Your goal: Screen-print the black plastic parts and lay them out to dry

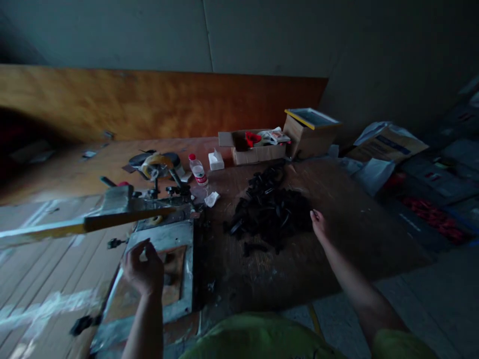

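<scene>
Left hand (144, 267): It is over the metal plate (175, 234), with bent fingers and the thumb close to them, leaving a gap. You may be pinching something small, but it is too dim to tell.
Right hand (319, 224): It is at the right edge of the black pile (277, 209), with the fingers curled in and your arm stretched out. I cannot tell if you hold a piece.
Black pile: It lies in the middle of the table (325, 184), right of the plate. It is likely there so your right hand can reach it. Its pieces point all ways. Its thin tail goes to the far side, leaning right.
Loose piece (255, 248): It lies at the near side of the pile. Its long way runs left to right, with a small bend.
Metal plate: It is on the left, longest from near to far, and its far end leans right. A brown pad (178, 271) lies on it. It probably sits there to suit your left hand.
Yellow bar (127, 218): It runs left to right past the plate's far end and sticks out left, perhaps so you can grab it.
Far side: A bottle (198, 172) stands beside a white pack (216, 160). An open box (258, 155) is right of them. They are likely kept back to give your hands room.
</scene>
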`<act>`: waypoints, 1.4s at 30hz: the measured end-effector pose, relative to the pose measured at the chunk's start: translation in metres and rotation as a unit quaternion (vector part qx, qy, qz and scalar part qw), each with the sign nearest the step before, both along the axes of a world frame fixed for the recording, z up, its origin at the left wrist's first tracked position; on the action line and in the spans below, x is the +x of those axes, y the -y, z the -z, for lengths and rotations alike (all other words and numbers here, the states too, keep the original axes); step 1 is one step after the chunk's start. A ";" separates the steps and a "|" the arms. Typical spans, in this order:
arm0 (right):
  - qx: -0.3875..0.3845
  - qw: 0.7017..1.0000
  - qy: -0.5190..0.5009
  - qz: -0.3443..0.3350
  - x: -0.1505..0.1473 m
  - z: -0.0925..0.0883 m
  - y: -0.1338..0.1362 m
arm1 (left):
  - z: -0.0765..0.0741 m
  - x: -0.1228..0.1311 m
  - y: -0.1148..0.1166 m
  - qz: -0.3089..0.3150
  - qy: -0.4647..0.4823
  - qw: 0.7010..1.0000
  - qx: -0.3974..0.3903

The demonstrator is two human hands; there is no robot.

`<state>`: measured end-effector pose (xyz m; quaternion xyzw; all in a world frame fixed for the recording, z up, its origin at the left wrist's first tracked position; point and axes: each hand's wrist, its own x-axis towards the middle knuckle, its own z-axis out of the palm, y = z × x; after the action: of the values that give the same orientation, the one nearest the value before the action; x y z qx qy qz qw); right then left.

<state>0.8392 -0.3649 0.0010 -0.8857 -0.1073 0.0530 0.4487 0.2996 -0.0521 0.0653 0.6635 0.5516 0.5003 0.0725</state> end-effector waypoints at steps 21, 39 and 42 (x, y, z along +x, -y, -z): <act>-0.028 0.947 -0.017 -0.318 0.039 0.021 -0.102 | 0.061 0.210 0.034 0.233 -0.115 0.906 -0.334; -0.026 0.932 0.094 -0.348 0.174 -0.021 -0.234 | 0.047 0.321 -0.058 0.207 -0.171 0.917 -0.294; -0.083 0.935 0.118 -0.324 0.205 -0.010 -0.282 | 0.052 0.348 -0.077 0.226 -0.194 0.906 -0.300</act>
<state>1.0444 -0.0827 0.0109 -0.8370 -0.4355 0.0990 0.3161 0.6475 0.0247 0.0131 0.8011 0.5144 0.1428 0.2707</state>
